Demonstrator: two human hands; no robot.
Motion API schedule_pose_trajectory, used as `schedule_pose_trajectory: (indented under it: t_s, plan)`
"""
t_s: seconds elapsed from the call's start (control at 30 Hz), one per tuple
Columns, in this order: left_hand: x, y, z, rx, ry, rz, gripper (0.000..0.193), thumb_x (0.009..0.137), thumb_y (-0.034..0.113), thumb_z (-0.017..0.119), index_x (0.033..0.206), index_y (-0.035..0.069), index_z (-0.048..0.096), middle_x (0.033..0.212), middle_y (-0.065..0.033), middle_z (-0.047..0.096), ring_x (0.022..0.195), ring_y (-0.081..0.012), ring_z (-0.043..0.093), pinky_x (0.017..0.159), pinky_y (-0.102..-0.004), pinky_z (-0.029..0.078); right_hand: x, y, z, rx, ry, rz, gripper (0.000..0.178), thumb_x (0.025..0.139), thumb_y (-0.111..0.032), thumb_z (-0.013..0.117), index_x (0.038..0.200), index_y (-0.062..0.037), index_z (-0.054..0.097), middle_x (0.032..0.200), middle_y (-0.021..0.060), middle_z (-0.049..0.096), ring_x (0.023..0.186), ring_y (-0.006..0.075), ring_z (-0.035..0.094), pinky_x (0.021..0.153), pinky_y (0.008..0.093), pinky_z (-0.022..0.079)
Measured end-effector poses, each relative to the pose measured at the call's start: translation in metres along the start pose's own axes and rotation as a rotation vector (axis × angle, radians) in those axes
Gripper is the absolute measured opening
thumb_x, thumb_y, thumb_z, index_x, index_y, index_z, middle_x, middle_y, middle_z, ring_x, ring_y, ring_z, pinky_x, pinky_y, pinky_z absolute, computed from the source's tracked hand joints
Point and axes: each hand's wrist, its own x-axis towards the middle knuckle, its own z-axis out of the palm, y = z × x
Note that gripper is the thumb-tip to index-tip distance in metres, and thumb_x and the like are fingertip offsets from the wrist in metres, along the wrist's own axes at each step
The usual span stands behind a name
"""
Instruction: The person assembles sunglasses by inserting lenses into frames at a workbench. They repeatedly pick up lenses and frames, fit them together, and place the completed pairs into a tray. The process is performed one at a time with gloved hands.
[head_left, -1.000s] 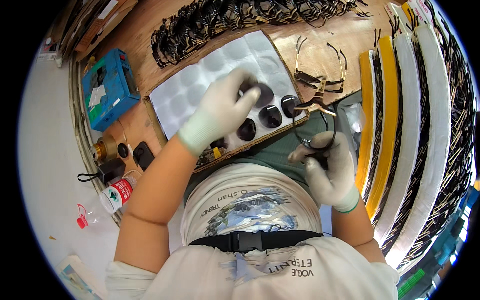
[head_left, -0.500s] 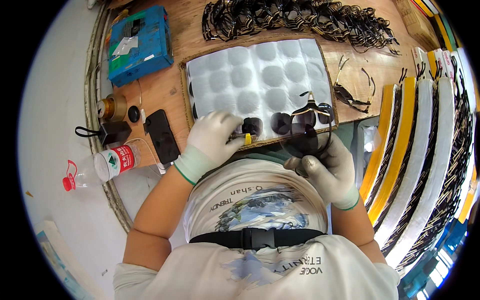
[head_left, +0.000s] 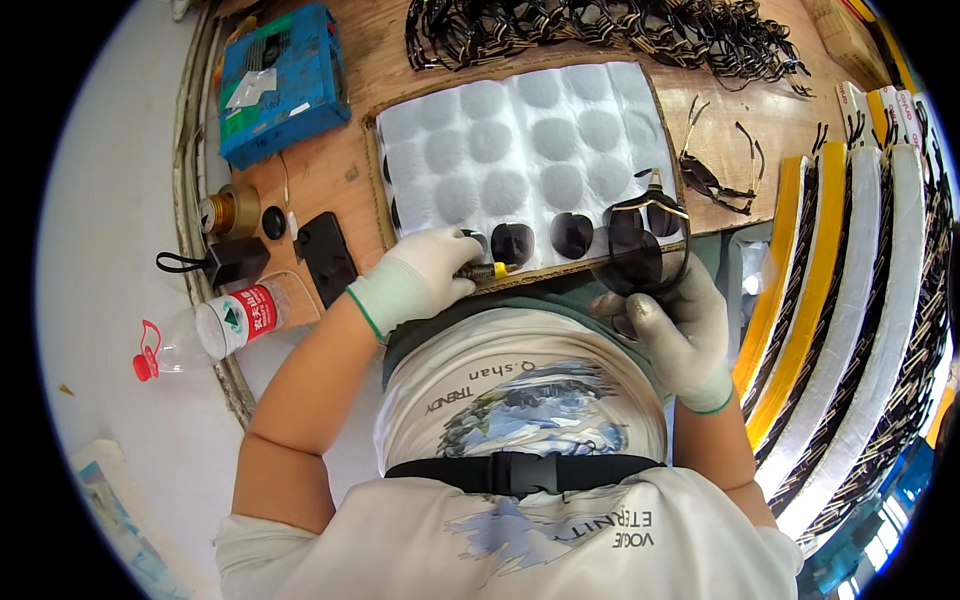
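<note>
My left hand (head_left: 428,275), in a white glove, is closed at the near edge of a cardboard tray (head_left: 545,277). Between its fingers is a small tool with a yellow and dark body (head_left: 488,271), its kind unclear. Beside it, a dark lens (head_left: 512,243) and another dark lens (head_left: 572,236) rest on the tray's white dimpled sheet (head_left: 525,185). My right hand (head_left: 682,335), also gloved, grips dark sunglasses (head_left: 636,250) with a gold-trimmed frame over the tray's near right corner. Its fingertips are partly hidden behind the lenses.
Folded sunglasses (head_left: 718,185) lie right of the tray, and a long pile of frames (head_left: 600,30) behind it. Racks of frames with yellow and white strips (head_left: 795,290) stand at right. At left are a blue box (head_left: 285,85), a phone (head_left: 326,260) and a plastic bottle (head_left: 240,320).
The view has shifted slightly. My right hand has moved a little rightward with the sunglasses. My left hand and its tool have drawn back slightly from the nearby lens, which shows more fully.
</note>
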Motion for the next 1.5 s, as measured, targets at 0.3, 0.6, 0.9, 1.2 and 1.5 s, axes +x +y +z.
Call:
schedule_pose_trajectory:
  t_s: [0.3, 0.6, 0.9, 1.2, 1.5]
  plan:
    - [0.064, -0.019, -0.07, -0.123, -0.085, -0.08, 0.038, 0.079, 0.014, 0.074, 0.114, 0.0, 0.068, 0.103, -0.02, 0.07, 0.093, -0.032, 0.068, 0.084, -0.039, 0.054, 0.003, 0.004, -0.007, 0.036, 0.03, -0.035, 0.026, 0.092, 0.002, 0.056, 0.117, 0.0066, 0.06, 0.094, 0.0125, 0.074, 0.088, 0.0141, 0.07, 0.083, 0.0302, 0.056]
    - [0.048, 0.01, -0.059, -0.197, 0.217, -0.035, 0.042, 0.083, 0.019, 0.072, 0.119, -0.001, 0.065, 0.101, -0.0162, 0.071, 0.093, -0.0277, 0.068, 0.086, -0.0386, 0.054, -0.005, 0.013, -0.01, 0.027, -0.005, -0.048, 0.023, 0.092, 0.001, 0.055, 0.115, 0.0061, 0.059, 0.097, 0.0131, 0.073, 0.089, 0.0156, 0.071, 0.083, 0.0304, 0.057]
    - [-0.021, 0.062, -0.011, -1.979, -0.052, 0.0, 0.045, 0.091, 0.022, 0.075, 0.123, -0.006, 0.06, 0.098, -0.0115, 0.069, 0.077, -0.0143, 0.066, 0.066, -0.0283, 0.056, 0.009, -0.002, 0.026, 0.332, -0.31, 0.185, 0.037, 0.098, -0.004, 0.051, 0.133, 0.0068, 0.051, 0.109, 0.012, 0.068, 0.094, 0.0119, 0.065, 0.084, 0.0287, 0.054]
    - [-0.032, 0.055, -0.006, -1.879, 0.012, 0.009, 0.041, 0.088, 0.017, 0.075, 0.12, -0.005, 0.06, 0.103, -0.0109, 0.068, 0.085, -0.015, 0.066, 0.079, -0.0299, 0.056, 0.012, 0.006, 0.033, 0.127, -0.473, 0.126, 0.033, 0.103, -0.012, 0.047, 0.131, 0.0025, 0.057, 0.101, 0.0066, 0.069, 0.091, 0.0127, 0.062, 0.084, 0.0295, 0.051]
    - [-0.034, 0.061, -0.012, -1.846, -0.015, 0.07, 0.036, 0.09, 0.011, 0.068, 0.12, -0.005, 0.057, 0.108, -0.0106, 0.066, 0.099, -0.0157, 0.065, 0.09, -0.032, 0.054, 0.006, 0.012, 0.036, 0.087, -0.359, 0.071, 0.031, 0.104, -0.015, 0.044, 0.123, 0.0052, 0.057, 0.088, 0.0056, 0.067, 0.078, 0.0127, 0.061, 0.074, 0.0303, 0.051]
